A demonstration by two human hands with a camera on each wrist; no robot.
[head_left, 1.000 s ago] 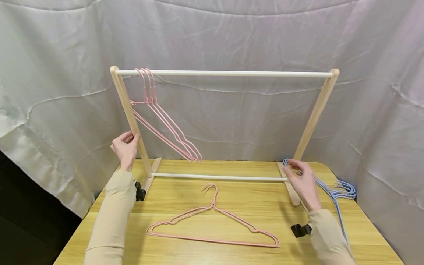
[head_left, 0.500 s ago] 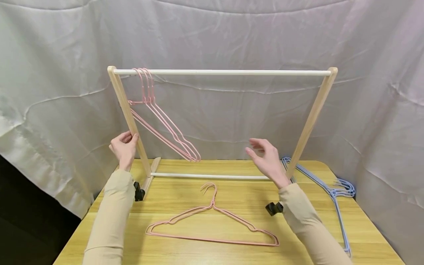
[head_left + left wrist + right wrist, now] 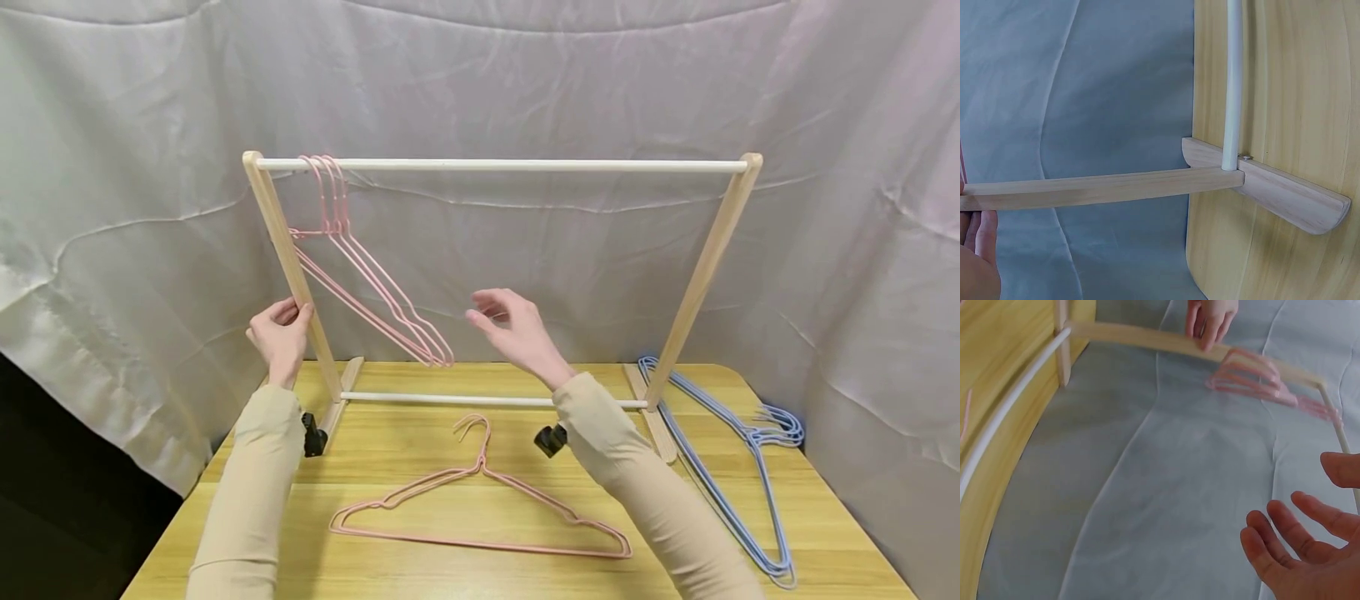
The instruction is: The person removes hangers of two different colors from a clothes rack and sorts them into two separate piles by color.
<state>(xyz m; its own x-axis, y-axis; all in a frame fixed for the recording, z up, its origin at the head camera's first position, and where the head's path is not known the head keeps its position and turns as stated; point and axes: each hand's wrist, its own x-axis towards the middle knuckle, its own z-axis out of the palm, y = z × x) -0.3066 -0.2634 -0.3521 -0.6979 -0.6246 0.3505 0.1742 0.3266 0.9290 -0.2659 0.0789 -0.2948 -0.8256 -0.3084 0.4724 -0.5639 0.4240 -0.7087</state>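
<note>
My left hand (image 3: 279, 333) pinches the left wooden post (image 3: 294, 267) of a garment rack between thumb and fingers; the left wrist view shows the fingers (image 3: 986, 237) against that post. My right hand (image 3: 517, 329) is in the air in front of the rack's middle, holding nothing, its fingers (image 3: 1297, 531) loosely curved and spread from the thumb. To its left, several pink hangers (image 3: 375, 279) hang from the left end of the white top rail (image 3: 525, 166). Pink hangers (image 3: 483, 479) also lie stacked on the table below, hooks pointing away from me.
Blue hangers (image 3: 750, 433) lie in a pile on the wooden table (image 3: 420, 575) at the right, partly behind the rack's right post (image 3: 701, 279). A white lower rail (image 3: 480, 400) joins the rack's feet. Grey cloth (image 3: 562, 83) hangs behind.
My right hand has moved left from the foot of the right post, by the blue hangers, to the middle of the rack. My left hand stays on the left post.
</note>
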